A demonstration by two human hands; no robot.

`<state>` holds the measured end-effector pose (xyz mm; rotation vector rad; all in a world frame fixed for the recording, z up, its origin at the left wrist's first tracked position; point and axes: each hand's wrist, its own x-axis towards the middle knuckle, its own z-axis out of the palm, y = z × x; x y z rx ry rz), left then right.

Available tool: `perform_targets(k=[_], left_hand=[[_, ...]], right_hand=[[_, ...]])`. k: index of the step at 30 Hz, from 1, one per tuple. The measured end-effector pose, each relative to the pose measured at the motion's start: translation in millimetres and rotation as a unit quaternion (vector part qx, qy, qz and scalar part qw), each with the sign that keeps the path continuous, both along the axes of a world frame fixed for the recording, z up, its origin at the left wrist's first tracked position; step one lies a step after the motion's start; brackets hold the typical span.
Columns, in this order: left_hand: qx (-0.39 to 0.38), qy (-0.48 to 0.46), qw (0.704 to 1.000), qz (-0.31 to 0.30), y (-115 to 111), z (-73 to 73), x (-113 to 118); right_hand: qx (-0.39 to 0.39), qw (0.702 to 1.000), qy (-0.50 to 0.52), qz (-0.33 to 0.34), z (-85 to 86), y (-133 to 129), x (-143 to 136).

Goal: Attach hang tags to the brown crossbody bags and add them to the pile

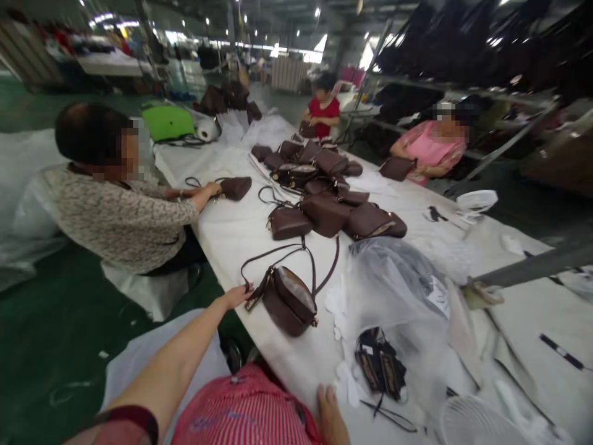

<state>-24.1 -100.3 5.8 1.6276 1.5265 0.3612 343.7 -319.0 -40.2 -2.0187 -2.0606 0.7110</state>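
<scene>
A dark brown handbag (290,303) lies in front of me on the white-covered table, its top gaping and pale material showing inside. My left hand (238,296) is at its left side, fingers closed on the thin brown strap (246,281) beside a hanging tag (251,301). The strap loops across the table behind the bag. Near the table's front edge, my right hand (330,413) rests flat with fingers extended, holding nothing. To its right, black pieces with printed labels (382,364) lie at the mouth of a clear plastic bag (393,284).
Several brown handbags (324,213) are heaped mid-table. A co-worker on the left (125,204) handles another bag (236,188); two more people sit beyond the far side. A grey pole (514,266) slants over the right side, above a white basket (477,423).
</scene>
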Motion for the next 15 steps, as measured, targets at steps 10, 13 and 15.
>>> perform_targets(k=[10, 13, 15], left_hand=[[0.006, -0.035, 0.998, -0.06, 9, -30.4, -21], [-0.004, -0.04, 0.998, -0.052, 10, -32.3, -21], [-0.016, -0.045, 0.998, -0.04, 9, -34.3, -22]], right_hand=[[-0.139, 0.971, -0.165, 0.103, -3.6, 0, 2], [-0.149, 0.968, -0.175, 0.1, 2.2, 3, -2], [-0.149, 0.968, -0.175, 0.1, 3.6, 4, -3]])
